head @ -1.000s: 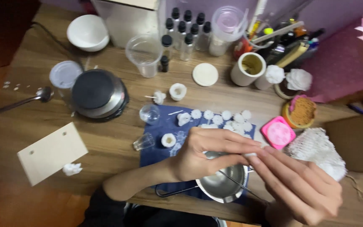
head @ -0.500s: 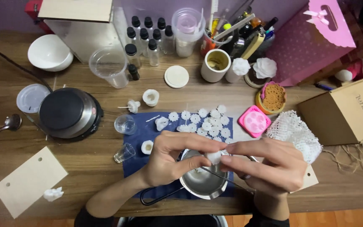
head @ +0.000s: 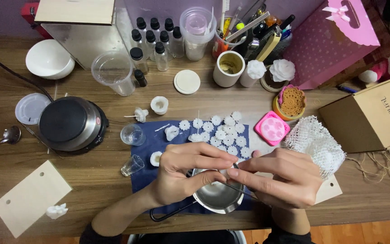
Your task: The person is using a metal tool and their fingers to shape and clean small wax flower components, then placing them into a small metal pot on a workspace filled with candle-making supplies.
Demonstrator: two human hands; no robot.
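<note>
White wax piece [head: 228,171] pinched between left hand [head: 183,174], right hand [head: 281,177], above metal pot [head: 215,196]

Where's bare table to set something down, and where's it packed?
Free: wood strip between the black round hotplate and the pale wooden tag; also the front right edge below the brown cardboard box. Crowded: the navy cloth of white wax flowers, and the back row of bottles.
</note>
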